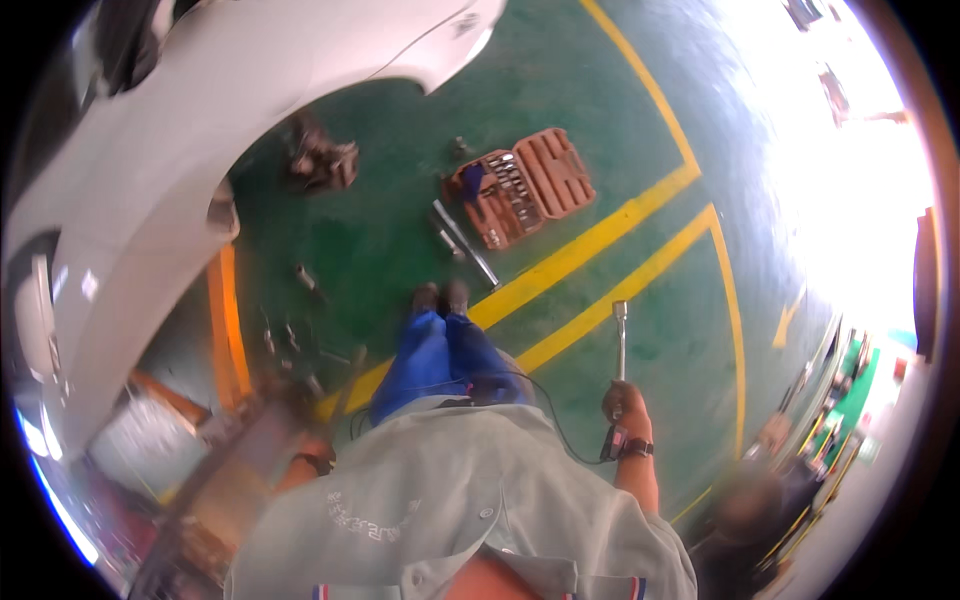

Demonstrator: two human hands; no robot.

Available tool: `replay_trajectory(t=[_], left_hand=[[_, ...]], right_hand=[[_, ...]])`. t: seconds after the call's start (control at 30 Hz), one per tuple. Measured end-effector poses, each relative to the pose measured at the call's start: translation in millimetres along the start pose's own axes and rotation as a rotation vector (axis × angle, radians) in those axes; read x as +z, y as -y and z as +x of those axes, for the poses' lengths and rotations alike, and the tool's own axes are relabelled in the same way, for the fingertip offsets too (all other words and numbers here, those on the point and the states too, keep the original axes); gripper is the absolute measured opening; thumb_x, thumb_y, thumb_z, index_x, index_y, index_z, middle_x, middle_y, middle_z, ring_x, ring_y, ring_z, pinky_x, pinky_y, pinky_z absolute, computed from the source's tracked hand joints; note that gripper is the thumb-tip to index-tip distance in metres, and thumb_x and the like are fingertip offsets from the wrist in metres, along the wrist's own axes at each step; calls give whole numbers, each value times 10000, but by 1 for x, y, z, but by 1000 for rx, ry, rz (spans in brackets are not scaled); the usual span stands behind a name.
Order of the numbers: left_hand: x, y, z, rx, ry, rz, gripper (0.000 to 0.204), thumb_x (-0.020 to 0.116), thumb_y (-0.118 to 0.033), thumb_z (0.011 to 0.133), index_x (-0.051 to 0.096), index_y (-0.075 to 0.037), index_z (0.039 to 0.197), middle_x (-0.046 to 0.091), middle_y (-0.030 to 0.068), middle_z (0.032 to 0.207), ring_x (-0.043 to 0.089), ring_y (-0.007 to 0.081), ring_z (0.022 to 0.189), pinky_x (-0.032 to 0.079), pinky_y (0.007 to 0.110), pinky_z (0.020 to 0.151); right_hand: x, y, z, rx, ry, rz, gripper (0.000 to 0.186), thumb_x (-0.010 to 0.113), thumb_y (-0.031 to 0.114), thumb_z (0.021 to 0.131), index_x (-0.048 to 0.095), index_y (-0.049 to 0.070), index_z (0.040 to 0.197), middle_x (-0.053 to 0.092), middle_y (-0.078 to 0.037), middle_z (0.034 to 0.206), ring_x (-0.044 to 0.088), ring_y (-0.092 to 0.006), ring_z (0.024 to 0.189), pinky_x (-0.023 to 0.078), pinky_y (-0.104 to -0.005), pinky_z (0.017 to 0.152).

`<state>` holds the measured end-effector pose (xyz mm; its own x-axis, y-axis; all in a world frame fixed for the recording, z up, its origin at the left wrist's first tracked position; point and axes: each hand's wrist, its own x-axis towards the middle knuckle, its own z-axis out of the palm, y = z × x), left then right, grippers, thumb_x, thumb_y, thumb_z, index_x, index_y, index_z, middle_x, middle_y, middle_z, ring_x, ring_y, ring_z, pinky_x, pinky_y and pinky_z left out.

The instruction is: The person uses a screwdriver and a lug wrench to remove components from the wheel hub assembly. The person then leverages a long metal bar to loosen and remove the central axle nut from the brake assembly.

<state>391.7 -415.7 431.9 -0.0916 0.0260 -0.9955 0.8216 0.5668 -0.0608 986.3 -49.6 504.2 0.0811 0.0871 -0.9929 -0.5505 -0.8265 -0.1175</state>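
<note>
My right hand [622, 402], at the right, is closed around a socket wrench [622, 345]. Its chrome shaft points away from me, with a wide socket at the far end. At lower left my left hand [316, 446] is blurred and seems wrapped round a slim brownish bar-like tool [349, 388], whose exact kind I cannot make out. On the floor ahead lies an open orange-brown socket set case [520, 185], holding several sockets. A long chrome bar [467, 245] lies beside the case, with a shorter metal piece [450, 242] along it.
A white car body [250, 70] with an open wheel arch fills the upper left. Beneath it are a rusty metal part [322, 160] and an orange stand [228, 320]. Loose tools [290, 337] lie at left on the green floor. Yellow lines [600, 235] cross the floor.
</note>
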Motion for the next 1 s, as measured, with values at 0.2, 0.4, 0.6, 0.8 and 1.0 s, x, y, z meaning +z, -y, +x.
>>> replay_trajectory(t=[0.2,0.4,0.6,0.8,1.0], left_hand=[[-108,-63,2,-25,-144,91,300,711,-250,765,730,-132,1041,692,129,1084,659,296,1014,515,416,879],[-250,-208,26,36,-322,258,302,708,-255,767,730,-134,1043,692,128,1085,658,296,1015,515,417,879],[-333,-391,16,60,-434,382,304,706,-259,768,729,-136,1044,691,127,1086,658,296,1017,514,417,880],[-370,-584,-27,182,-506,449,306,703,-264,769,728,-138,1046,690,127,1087,657,295,1018,513,418,881],[-403,-713,-53,217,-557,486,308,700,-269,770,728,-140,1048,690,126,1088,656,295,1020,513,418,882]], right_hand=[[-80,-29,-29,-226,117,421,74,554,39,889,496,-1,864,504,-53,733,521,-112,626,455,-184,510],[-137,-13,24,17,-84,705,230,491,146,886,413,117,671,437,7,536,447,-77,439,374,-186,369],[-209,38,90,113,125,788,278,452,183,869,378,197,602,376,98,491,428,-68,427,231,-217,390],[-293,90,139,59,299,1127,219,474,152,852,411,152,643,435,58,541,472,-76,487,317,-218,423],[-321,163,172,203,944,1137,154,463,199,861,505,185,713,511,43,669,433,-97,499,329,-292,391]])
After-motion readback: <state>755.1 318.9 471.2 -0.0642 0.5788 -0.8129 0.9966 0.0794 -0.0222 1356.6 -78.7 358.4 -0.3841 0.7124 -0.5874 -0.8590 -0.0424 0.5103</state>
